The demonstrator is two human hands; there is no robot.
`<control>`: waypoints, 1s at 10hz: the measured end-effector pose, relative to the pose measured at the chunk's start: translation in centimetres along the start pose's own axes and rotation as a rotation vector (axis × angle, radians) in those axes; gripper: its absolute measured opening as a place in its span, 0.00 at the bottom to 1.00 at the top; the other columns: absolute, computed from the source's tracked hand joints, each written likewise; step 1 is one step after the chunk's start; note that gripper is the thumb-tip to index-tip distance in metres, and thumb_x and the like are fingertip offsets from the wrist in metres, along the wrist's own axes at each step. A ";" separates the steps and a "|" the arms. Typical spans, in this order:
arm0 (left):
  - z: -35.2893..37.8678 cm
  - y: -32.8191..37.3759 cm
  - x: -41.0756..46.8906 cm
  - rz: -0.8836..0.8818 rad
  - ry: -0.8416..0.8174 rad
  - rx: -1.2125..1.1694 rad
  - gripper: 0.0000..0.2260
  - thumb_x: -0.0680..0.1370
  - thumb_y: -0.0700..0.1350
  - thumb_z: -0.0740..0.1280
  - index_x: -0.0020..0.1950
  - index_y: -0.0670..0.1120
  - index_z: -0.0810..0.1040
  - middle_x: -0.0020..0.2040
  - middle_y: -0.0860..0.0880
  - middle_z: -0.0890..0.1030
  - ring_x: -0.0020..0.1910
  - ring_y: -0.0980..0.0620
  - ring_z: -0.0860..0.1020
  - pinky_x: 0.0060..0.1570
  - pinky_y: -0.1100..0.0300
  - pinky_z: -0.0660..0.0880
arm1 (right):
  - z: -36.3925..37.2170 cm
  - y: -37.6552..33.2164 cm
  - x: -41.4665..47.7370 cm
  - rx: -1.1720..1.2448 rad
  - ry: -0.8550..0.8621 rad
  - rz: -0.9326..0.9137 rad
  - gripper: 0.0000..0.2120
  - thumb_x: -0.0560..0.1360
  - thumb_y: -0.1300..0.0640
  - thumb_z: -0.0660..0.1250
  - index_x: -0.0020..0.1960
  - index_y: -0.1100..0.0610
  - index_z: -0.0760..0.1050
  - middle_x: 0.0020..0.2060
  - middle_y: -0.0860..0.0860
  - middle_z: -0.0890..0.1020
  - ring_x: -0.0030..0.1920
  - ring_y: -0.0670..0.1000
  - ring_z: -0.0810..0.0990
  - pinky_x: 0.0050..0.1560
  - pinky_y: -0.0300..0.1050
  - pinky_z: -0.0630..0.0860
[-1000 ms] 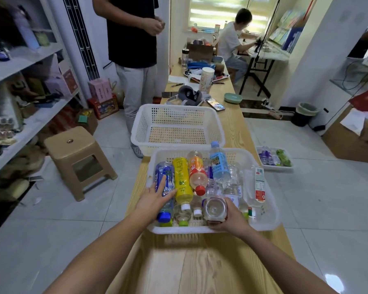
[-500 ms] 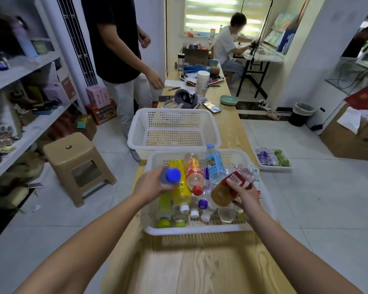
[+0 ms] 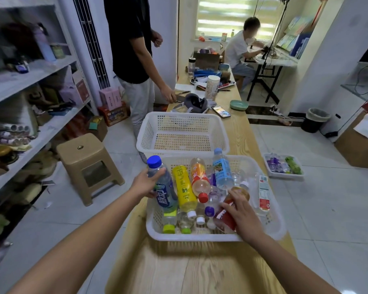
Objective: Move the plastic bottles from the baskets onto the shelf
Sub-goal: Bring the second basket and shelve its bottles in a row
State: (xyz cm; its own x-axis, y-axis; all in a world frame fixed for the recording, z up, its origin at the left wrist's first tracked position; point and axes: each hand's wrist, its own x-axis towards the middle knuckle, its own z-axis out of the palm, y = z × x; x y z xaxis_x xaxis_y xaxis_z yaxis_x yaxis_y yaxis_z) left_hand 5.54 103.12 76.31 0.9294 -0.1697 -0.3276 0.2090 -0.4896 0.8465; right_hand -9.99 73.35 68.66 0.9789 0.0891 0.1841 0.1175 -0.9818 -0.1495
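Note:
A white basket (image 3: 270,228) on the wooden table holds several plastic bottles, among them a yellow bottle (image 3: 184,188) and an orange bottle (image 3: 199,179). My left hand (image 3: 146,184) grips a blue-capped bottle with a blue label (image 3: 164,187), tilted up over the basket's left side. My right hand (image 3: 241,211) grips a red-labelled bottle of amber drink (image 3: 228,209) lying in the basket. A second white basket (image 3: 182,132) behind it holds nothing. The white shelf (image 3: 28,81) stands at the left, crowded with items.
A tan plastic stool (image 3: 88,164) stands between table and shelf. A person in a black shirt (image 3: 134,49) stands by the table's far left edge. A small tray of bottles (image 3: 283,166) lies on the floor at right. Phone, headset and cup sit further along the table.
My left hand lifted the blue-capped bottle out and now holds it lower, beside the yellow bottle. My right hand, which had raised the amber bottle, has lowered it towards the basket's near end.

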 end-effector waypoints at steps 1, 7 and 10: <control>0.6 -0.2 0.0 0.038 -0.016 -0.080 0.25 0.76 0.60 0.66 0.68 0.49 0.69 0.60 0.47 0.78 0.51 0.46 0.80 0.36 0.58 0.77 | 0.1 -0.4 0.3 -0.015 -0.073 0.021 0.40 0.59 0.49 0.79 0.67 0.46 0.68 0.70 0.56 0.69 0.69 0.57 0.65 0.50 0.53 0.80; 4.5 -3.4 2.5 -0.018 0.004 -0.147 0.31 0.62 0.35 0.80 0.60 0.47 0.71 0.55 0.45 0.80 0.55 0.43 0.79 0.57 0.44 0.76 | 6.6 0.4 4.0 1.033 -0.027 1.382 0.58 0.33 0.48 0.84 0.60 0.59 0.67 0.55 0.57 0.76 0.50 0.59 0.79 0.48 0.54 0.80; 6.7 -3.7 0.2 -0.016 0.158 0.005 0.30 0.62 0.48 0.81 0.59 0.45 0.74 0.54 0.45 0.81 0.50 0.44 0.79 0.50 0.50 0.78 | -3.7 -2.2 2.6 1.432 -0.082 1.172 0.34 0.62 0.77 0.69 0.65 0.60 0.67 0.51 0.60 0.79 0.47 0.59 0.78 0.38 0.50 0.75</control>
State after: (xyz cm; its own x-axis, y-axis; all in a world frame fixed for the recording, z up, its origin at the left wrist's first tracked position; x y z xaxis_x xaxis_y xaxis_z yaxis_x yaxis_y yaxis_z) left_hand 2.90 99.20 70.31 0.9624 -0.0250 -0.2706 0.2231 -0.4959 0.8392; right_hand -8.30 75.14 73.08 0.6538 -0.3982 -0.6435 -0.5518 0.3310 -0.7655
